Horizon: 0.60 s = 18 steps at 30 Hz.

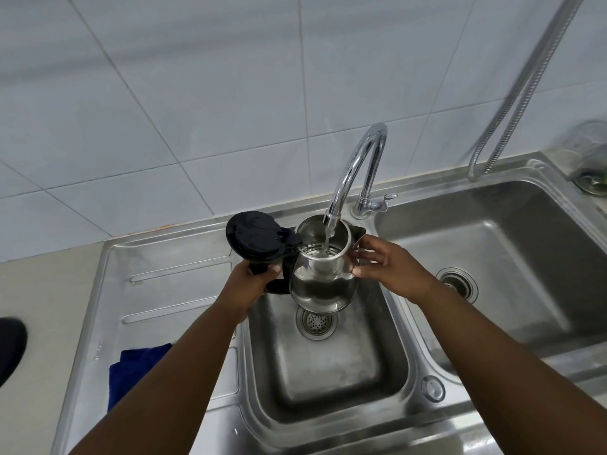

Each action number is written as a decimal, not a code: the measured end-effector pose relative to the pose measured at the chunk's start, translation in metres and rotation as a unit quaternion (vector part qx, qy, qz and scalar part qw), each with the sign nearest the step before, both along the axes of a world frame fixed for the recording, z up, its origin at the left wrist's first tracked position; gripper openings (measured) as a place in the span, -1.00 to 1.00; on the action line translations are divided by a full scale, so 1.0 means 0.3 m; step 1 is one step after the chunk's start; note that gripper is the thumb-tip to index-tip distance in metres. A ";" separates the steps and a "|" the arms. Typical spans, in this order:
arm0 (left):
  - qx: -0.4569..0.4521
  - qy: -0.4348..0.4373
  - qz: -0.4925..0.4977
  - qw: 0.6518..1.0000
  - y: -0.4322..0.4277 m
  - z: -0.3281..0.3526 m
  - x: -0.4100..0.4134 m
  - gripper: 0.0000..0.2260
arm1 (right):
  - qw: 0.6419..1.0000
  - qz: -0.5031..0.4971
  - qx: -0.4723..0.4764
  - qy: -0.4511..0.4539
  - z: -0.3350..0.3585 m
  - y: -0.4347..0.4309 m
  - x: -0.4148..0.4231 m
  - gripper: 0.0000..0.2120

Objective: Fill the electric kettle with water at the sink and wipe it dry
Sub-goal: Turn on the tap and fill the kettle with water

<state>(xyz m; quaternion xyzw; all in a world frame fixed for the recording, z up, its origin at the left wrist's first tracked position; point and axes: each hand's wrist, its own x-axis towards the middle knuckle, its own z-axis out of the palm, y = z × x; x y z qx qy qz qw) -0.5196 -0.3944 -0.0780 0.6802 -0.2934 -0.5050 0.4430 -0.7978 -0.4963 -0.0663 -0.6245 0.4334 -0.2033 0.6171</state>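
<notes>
A steel electric kettle [323, 284] hangs above the small left sink basin [328, 372], its black lid [253, 239] flipped open to the left. Water runs from the curved chrome faucet [356, 169] straight into the kettle's mouth. My left hand [249, 287] is closed around the black handle on the kettle's left. On the opposite side, by the spout, my right hand [389, 269] steadies the steel wall with thumb and fingertips. A blue cloth [138, 369] lies on the draining board at the lower left, partly hidden by my left forearm.
A larger basin [512, 257] with its own drain lies to the right. The ribbed draining board [164, 290] is on the left. A flexible metal hose [512, 103] hangs down the tiled wall at the right. A glass jar [591, 159] stands in the far right corner.
</notes>
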 end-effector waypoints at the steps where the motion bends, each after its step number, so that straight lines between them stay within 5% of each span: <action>1: 0.002 -0.001 -0.002 1.000 0.001 0.003 0.000 -0.94 | 1.000 -0.002 0.003 -0.002 -0.002 0.001 0.001 -0.49; 18: 0.022 0.009 0.005 1.000 -0.003 0.043 -0.030 -0.85 | 1.000 -0.009 0.017 -0.002 0.004 0.010 -0.008 -0.48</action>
